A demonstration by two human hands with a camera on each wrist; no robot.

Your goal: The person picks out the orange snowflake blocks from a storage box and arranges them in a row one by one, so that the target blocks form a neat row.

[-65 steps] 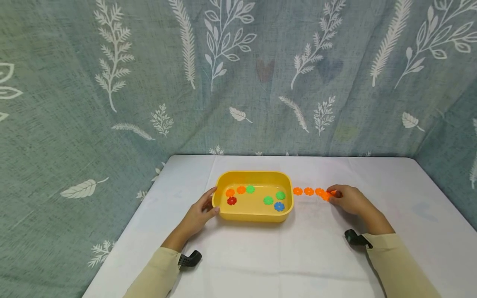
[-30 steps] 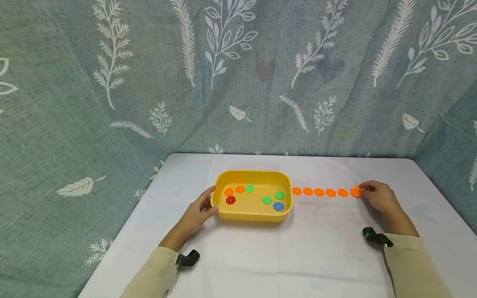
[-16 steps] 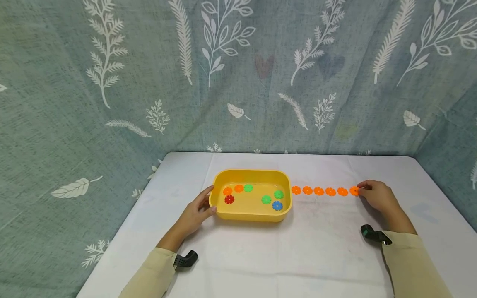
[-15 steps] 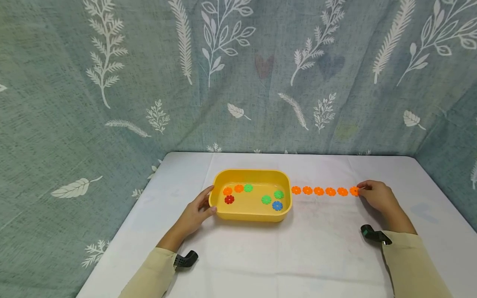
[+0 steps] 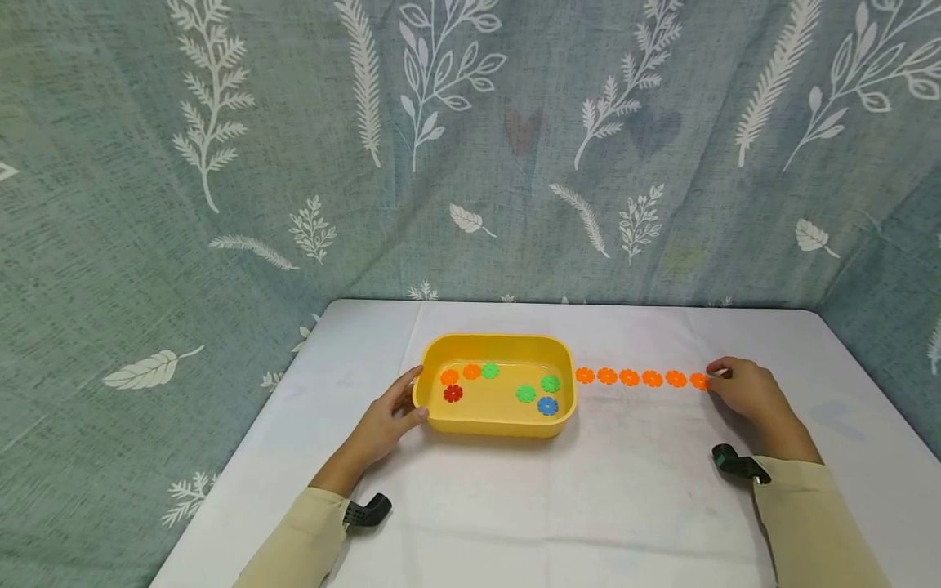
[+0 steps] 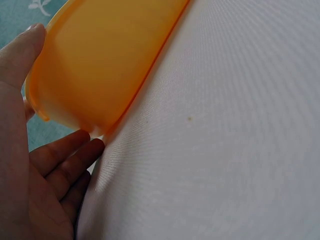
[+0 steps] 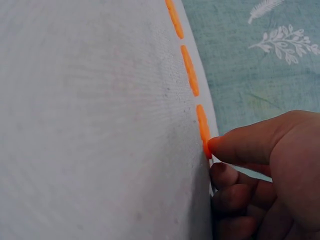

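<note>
My left hand (image 5: 384, 423) holds the left end of a yellow plastic tray (image 5: 492, 428), thumb at the near corner. In the left wrist view, fingertips (image 6: 95, 145) touch the tray wall low down. Inside the tray lie two orange flower-shaped discs (image 5: 471, 371), three green discs (image 5: 525, 394), a red disc (image 5: 452, 394) and a blue disc (image 5: 547, 406). My right hand (image 5: 750, 400) is at the right end of a row of orange discs (image 5: 629, 377). Its thumb (image 7: 225, 146) touches the flat-lying last orange disc (image 7: 202, 127); the index finger is apart from it.
A white-covered table (image 5: 588, 506) bears everything. Its far edge meets a green leaf-patterned cloth (image 5: 412, 229) hanging behind. Black wrist devices (image 5: 369, 511) sit at both sleeves. The disc row runs right from the tray's right side.
Over two seconds my right hand has moved right, spreading orange discs out into a longer row. Since half a second ago its index finger has lifted from the last disc. The left hand stays.
</note>
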